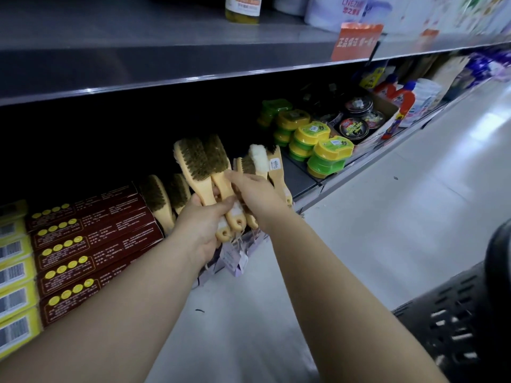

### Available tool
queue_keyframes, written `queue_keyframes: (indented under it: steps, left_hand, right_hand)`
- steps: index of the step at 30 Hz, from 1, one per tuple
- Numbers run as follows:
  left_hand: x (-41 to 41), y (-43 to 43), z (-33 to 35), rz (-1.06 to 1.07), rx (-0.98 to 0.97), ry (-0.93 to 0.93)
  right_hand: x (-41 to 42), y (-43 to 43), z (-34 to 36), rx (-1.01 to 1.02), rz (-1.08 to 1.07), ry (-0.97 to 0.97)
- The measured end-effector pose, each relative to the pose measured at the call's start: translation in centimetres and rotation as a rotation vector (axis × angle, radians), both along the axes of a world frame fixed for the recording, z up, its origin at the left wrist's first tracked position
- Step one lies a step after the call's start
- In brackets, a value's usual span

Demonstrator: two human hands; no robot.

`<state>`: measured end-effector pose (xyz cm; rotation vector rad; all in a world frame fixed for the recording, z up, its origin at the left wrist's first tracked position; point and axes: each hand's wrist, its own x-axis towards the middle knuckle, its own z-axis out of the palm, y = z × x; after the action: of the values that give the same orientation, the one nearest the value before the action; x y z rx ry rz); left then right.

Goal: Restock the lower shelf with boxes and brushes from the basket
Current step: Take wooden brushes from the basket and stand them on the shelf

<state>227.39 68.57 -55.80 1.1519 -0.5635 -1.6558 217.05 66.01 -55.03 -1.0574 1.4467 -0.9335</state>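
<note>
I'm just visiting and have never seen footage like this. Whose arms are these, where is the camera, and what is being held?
No machine here: a person wears a camera on the head, looking down at their own arms. The left hand grips a bunch of wooden brushes by the handles; the right hand reaches in to touch them. On the lower shelf lie dark red boxes, more brushes and green-and-yellow tubs. The black basket sits at lower right.
</note>
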Motion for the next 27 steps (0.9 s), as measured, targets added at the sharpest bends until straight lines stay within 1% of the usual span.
queue_keyframes:
  steps: [3,5,6,8,9,11,13,15,16,19,20,22,24,25,27]
  left_hand:
    - [0.0,0.0,0.7,-0.019,-0.003,0.026]
    - [0.0,0.0,1.1,-0.044,0.011,0.026]
    - [-0.1,0.0,1.3,-0.049,0.028,0.021]
    - [-0.1,-0.1,1.4,-0.040,0.066,0.006]
    - [0.0,-0.1,1.4,-0.040,0.077,0.002]
    - [0.3,0.0,1.4,-0.061,0.086,-0.008]
    - [0.6,0.1,1.2,-0.102,0.087,-0.037]
    - [0.9,0.0,0.9,-0.150,0.085,-0.075]
    - [1.0,0.0,0.8,-0.172,0.078,-0.093]
    - [0.9,-0.1,0.4,-0.213,0.061,-0.148]
    - [0.9,-0.1,0.3,-0.224,0.054,-0.152]
    - [0.9,0.0,0.1,-0.255,0.026,-0.149]
    - [0.8,0.1,-0.1,-0.273,0.002,-0.139]
    - [0.9,0.1,-0.1,-0.278,-0.007,-0.134]
    - [0.9,0.2,-0.3,-0.295,-0.022,-0.145]
  right_hand:
    - [-0.5,0.2,-0.1,0.003,0.073,-0.203]
    - [-1.1,0.1,-0.6,-0.002,0.013,-0.339]
    - [-1.6,0.1,-0.7,-0.023,-0.073,-0.378]
    - [-3.1,-0.2,-1.2,-0.047,-0.355,-0.368]
    - [-4.1,-0.5,-1.6,-0.049,-0.498,-0.316]
    - [-6.2,-0.8,-2.6,-0.039,-0.659,-0.157]
    - [-7.8,-1.2,-3.5,-0.037,-0.700,-0.078]
    - [-9.0,-2.3,-3.9,-0.058,-0.696,-0.072]
    - [-9.6,-2.9,-4.0,-0.063,-0.687,-0.045]
    - [-10.8,-4.7,-3.8,-0.018,-0.628,0.170]
    - [-11.0,-5.2,-3.8,0.002,-0.601,0.215]
    - [-11.4,-5.9,-4.0,0.059,-0.495,0.310]
    - [-11.3,-6.1,-4.1,0.175,-0.337,0.464]
    - [-11.4,-6.2,-4.3,0.192,-0.295,0.508]
    - [-11.7,-6.2,-5.0,0.116,-0.266,0.542]
